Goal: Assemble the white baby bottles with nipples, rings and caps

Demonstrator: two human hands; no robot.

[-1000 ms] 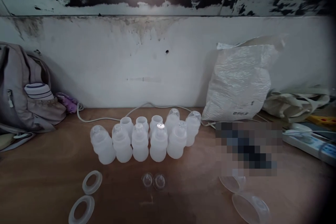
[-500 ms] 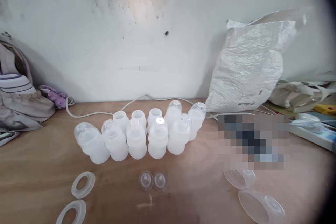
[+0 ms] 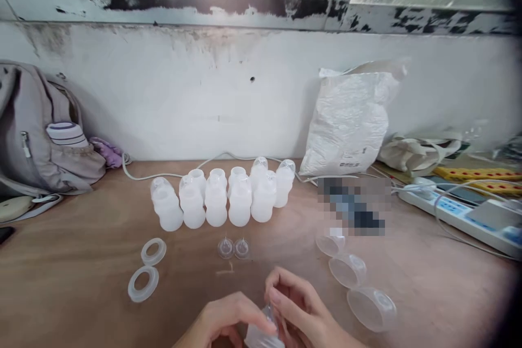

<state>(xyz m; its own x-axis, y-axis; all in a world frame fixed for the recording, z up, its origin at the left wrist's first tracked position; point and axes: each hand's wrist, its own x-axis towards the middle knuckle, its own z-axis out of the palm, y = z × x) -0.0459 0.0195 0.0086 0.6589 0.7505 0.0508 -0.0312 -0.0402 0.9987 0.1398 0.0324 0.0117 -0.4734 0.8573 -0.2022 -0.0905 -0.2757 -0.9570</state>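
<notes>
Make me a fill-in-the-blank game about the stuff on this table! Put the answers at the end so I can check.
1. Two translucent rings lie to the ____ of the two clear bottle nipples.
2. Exactly ____ loose clear caps lie on the right side of the table.
3. The big white plastic bag leans against the ____ behind the table.

Missing words: left; three; wall.

A backpack [image 3: 35, 125] sits at the left. A white package [image 3: 346, 125] leans on the wall [image 3: 183, 98] near a power strip [image 3: 452, 208].
</notes>
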